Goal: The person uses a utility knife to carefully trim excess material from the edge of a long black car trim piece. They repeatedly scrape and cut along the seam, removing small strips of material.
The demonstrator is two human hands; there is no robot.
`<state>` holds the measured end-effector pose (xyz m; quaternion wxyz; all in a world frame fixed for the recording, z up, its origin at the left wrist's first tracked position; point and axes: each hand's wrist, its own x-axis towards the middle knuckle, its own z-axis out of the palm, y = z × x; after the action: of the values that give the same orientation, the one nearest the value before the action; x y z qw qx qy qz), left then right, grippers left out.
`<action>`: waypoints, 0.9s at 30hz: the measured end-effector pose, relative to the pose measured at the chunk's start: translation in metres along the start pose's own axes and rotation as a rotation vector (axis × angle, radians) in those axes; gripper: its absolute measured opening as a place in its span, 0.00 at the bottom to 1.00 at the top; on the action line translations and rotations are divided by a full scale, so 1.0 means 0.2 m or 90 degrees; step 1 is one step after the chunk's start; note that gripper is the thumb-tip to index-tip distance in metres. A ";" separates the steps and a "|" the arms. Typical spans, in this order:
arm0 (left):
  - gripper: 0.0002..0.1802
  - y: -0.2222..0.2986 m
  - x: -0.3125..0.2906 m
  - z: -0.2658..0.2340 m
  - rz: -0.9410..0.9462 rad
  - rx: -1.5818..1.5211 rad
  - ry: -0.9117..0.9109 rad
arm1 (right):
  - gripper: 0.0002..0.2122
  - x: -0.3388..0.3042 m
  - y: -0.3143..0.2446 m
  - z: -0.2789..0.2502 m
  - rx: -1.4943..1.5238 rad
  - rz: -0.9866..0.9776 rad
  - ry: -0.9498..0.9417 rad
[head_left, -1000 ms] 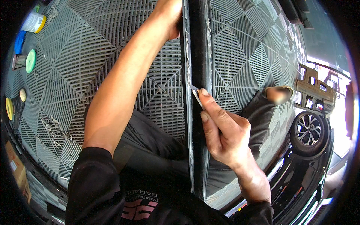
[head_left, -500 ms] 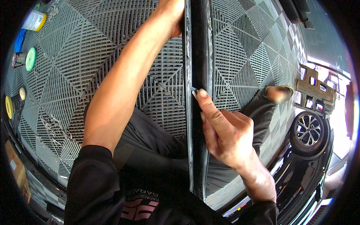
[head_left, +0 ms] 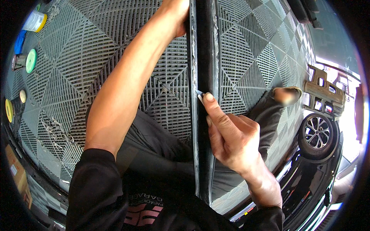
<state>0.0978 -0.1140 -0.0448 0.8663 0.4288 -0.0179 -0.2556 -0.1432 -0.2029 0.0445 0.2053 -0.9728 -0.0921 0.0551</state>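
Note:
A long black trim panel (head_left: 205, 57) stands lengthwise before me, running from the top edge of the view down toward my lap. Ragged whitish residue lines both of its rims. My right hand (head_left: 235, 138) is closed, pinching a small pointed blade (head_left: 200, 94) between thumb and fingers. The blade's tip touches, or nearly touches, the panel's left rim about midway along. My left hand (head_left: 176, 15) is against the panel's left side at the far end. Its fingers are hidden behind the panel and cut off by the picture's upper edge.
Grey slatted floor tiles (head_left: 165, 86) lie under everything. At the left are a white tub with a yellow rim (head_left: 35, 21), a green round pad (head_left: 31, 61) and a cardboard box (head_left: 17, 173). A wheel (head_left: 318, 133) and dark car bodywork stand at the right.
The blade tip has moved very slightly toward me along the left rim, and my right wrist has shifted a little left. My left hand looks still.

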 end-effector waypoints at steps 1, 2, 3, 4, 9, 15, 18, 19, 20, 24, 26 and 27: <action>0.19 0.00 0.02 -0.01 0.021 0.022 0.009 | 0.27 0.00 0.00 0.00 -0.003 -0.010 0.000; 0.19 0.00 0.03 -0.02 0.043 0.043 0.018 | 0.28 0.00 0.00 0.00 -0.006 -0.021 -0.001; 0.18 0.00 0.04 -0.03 0.046 0.037 0.016 | 0.28 0.00 0.00 0.00 -0.009 -0.032 -0.001; 0.18 -0.01 0.04 -0.03 0.042 0.028 0.008 | 0.29 -0.01 0.00 0.00 -0.015 -0.028 -0.004; 0.16 -0.03 0.05 -0.03 0.026 0.012 -0.003 | 0.30 -0.04 0.00 0.01 -0.053 -0.038 -0.008; 0.16 -0.03 0.04 -0.03 0.022 0.022 0.011 | 0.30 -0.05 -0.02 0.01 -0.056 -0.039 -0.009; 0.17 -0.01 0.02 -0.01 0.009 0.015 0.016 | 0.34 -0.07 -0.01 0.03 -0.074 -0.041 0.016; 0.17 0.01 0.00 0.00 0.005 0.017 0.018 | 0.33 -0.08 -0.01 0.03 -0.077 -0.040 0.016; 0.17 0.02 -0.02 0.01 0.000 0.019 0.020 | 0.33 -0.09 -0.01 0.03 -0.080 -0.039 0.016; 0.17 -0.02 0.03 -0.03 0.023 0.008 0.007 | 0.32 -0.10 -0.03 0.04 -0.094 -0.044 0.016; 0.17 -0.03 0.04 -0.03 0.019 -0.002 0.001 | 0.31 -0.11 -0.03 0.02 -0.064 -0.033 -0.007; 0.17 -0.03 0.05 -0.03 0.025 0.000 0.001 | 0.31 -0.11 -0.04 0.02 -0.049 -0.027 -0.018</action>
<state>0.1046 -0.1166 -0.0556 0.8711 0.4287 -0.0252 -0.2382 -0.1672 -0.1993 0.0466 0.1676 -0.9769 -0.1178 0.0606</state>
